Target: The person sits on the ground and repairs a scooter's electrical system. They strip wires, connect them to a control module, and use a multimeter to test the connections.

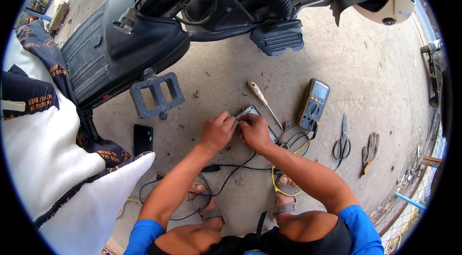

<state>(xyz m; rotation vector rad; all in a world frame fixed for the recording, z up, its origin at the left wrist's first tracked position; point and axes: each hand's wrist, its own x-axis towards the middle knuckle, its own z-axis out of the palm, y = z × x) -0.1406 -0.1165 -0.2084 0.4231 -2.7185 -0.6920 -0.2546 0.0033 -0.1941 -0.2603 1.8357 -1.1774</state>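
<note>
The step in hand, as far as the pose lets one judge, is close fingertip work on the flat, grey-metal device (pixel 250 109), which is on the concrete ground (pixel 216 82) in front of the person's feet, set slantwise and partly covered by the fingers. The left hand (pixel 215 131) comes in from the left and the right hand (pixel 255 131) reaches over the top of the device, the fingers of both bent inward so that their tips nearly meet at its left edge. Both look set in a pinch, but the knuckles hide the contact, so I cannot tell whether they grip a wire, a small part or the casing itself. The screwdriver (pixel 258 93) lies just beyond the device, its shaft slanting down toward the right, and the multimeter (pixel 314 103) lies to the right with leads running from its lower end; neither is held. The next move, I would judge, calls for one hand to keep the device from sliding while the other works by small finger movements, with the forearms kept clear of the black cable (pixel 240 166) looped close by, since a snag there could tug the work.
</note>
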